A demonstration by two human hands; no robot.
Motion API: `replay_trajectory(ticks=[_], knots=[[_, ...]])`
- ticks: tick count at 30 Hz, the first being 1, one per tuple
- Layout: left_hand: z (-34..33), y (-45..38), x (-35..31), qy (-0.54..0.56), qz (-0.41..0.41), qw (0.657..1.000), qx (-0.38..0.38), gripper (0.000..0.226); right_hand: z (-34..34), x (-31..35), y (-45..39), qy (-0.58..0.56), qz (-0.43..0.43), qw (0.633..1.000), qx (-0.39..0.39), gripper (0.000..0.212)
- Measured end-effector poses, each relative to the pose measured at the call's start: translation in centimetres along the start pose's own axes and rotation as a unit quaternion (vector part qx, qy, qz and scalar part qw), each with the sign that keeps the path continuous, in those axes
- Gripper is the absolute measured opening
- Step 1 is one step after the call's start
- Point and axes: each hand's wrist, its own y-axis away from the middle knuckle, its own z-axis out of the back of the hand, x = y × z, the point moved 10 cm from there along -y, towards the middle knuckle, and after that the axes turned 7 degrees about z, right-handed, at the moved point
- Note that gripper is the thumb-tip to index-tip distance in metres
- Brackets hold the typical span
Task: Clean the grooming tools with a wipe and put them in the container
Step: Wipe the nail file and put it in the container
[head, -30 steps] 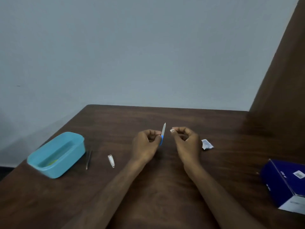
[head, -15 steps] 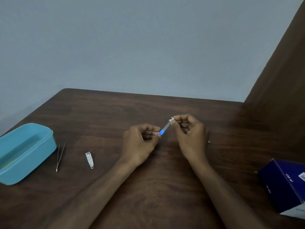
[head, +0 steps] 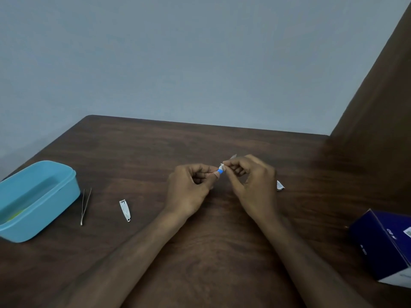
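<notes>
A: What does the figure show?

B: Two hands work over the middle of the table (head: 200,252). The left hand (head: 191,190) pinches the blue handle of a nail file (head: 220,171) between thumb and fingers. The right hand (head: 251,185) pinches a small white wipe (head: 222,167) round the blade, close to the handle; the blade tip (head: 234,156) pokes out past the right fingers.

A: How will the file handle?

B: By its look it is light, thin and stiff, and a damp wipe could leave the metal slippery. The handle is the sensible hold, as here, leaving the blade free for wiping.

A: Where are the other tools?

B: The tweezers (head: 85,206) and the nail clipper (head: 125,210) lie flat towards the left edge, apart from one another. The tweezers lie just beside the open blue container (head: 66,196) at that edge. Neither tool is in it yet.

A: Anything else?

B: A torn sachet (head: 280,186) lies just behind the right hand, and a dark blue box (head: 382,243) sits at the right edge.

A: What differs from the earlier frames?

B: A second ago the hands were apart, the file upright in the left and the wipe held clear. Half a second ago the wipe sat at the tip; now it is near the handle.
</notes>
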Motion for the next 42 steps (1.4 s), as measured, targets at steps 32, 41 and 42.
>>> replay_trajectory(ticks=[32, 41, 42], knots=[[0.2, -0.1, 0.0, -0.009, 0.007, 1.000, -0.022, 0.004, 1.0, 0.5, -0.3, 0.033, 0.000, 0.999, -0.032, 0.012], [0.3, 0.1, -0.3, -0.013, 0.005, 1.000, -0.026, 0.006, 0.3, -1.0, -0.1, 0.062, -0.018, 0.998, -0.005, 0.011], [0.2, 0.2, -0.3, -0.017, 0.002, 1.000, -0.025, 0.005, 0.6, -0.4, -0.2, 0.057, -0.004, 0.998, -0.017, 0.010]])
